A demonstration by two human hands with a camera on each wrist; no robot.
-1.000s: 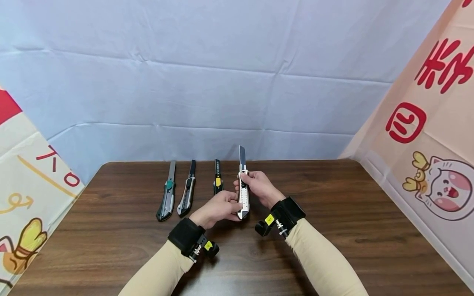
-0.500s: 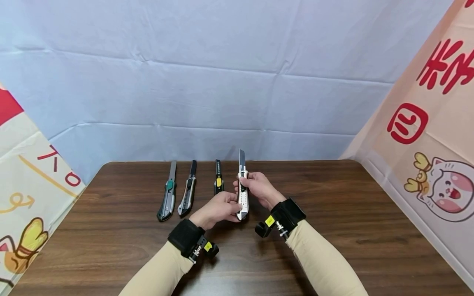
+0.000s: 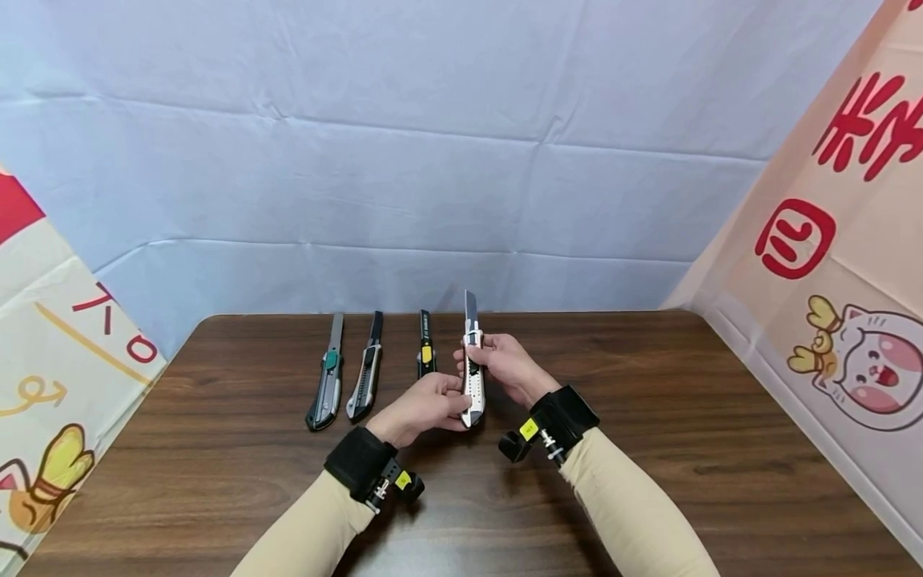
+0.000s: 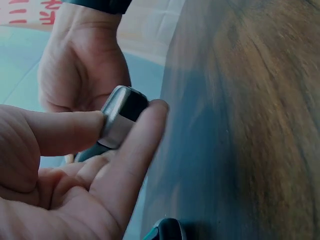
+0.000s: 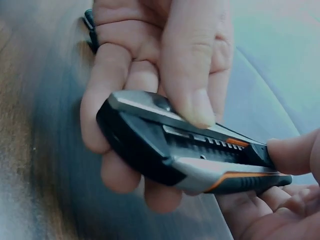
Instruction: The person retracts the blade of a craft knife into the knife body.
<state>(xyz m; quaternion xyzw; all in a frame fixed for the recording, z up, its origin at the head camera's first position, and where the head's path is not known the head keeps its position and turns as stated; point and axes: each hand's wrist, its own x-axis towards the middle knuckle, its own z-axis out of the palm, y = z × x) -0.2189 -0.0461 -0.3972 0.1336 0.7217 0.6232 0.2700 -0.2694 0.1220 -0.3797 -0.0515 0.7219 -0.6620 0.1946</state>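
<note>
Head view takes in a dark wooden table (image 3: 649,449) backed by a creased pale blue sheet (image 3: 433,160), with printed cartoon banners (image 3: 829,280) closing off both sides. Lying on the table in a row are 3 utility knives, all pointing away from the person: a green-slider knife (image 3: 326,386), a grey-and-orange knife (image 3: 364,380) just beside it, and a yellow-slider knife (image 3: 425,349) nearest the hands. A 4th, the silver utility knife (image 3: 472,377), is held just above the table between both hands, its blade (image 3: 471,308) run out and pointing away. The right hand (image 3: 505,365) wraps the front of the handle, fingers curled underneath and thumb (image 5: 192,75) pressed on top near the slider. The left hand (image 3: 425,405) pinches the butt end (image 4: 122,122) between thumb and forefinger. Both grips look firm, yet the risk, as I judge it, lies in the exposed blade: if the thumb drives the slider with a jerk, the handle could twist out of the light 2-finger pinch at the rear, and the edge could swing toward a finger or drop onto the knives laid close by on the left.
</note>
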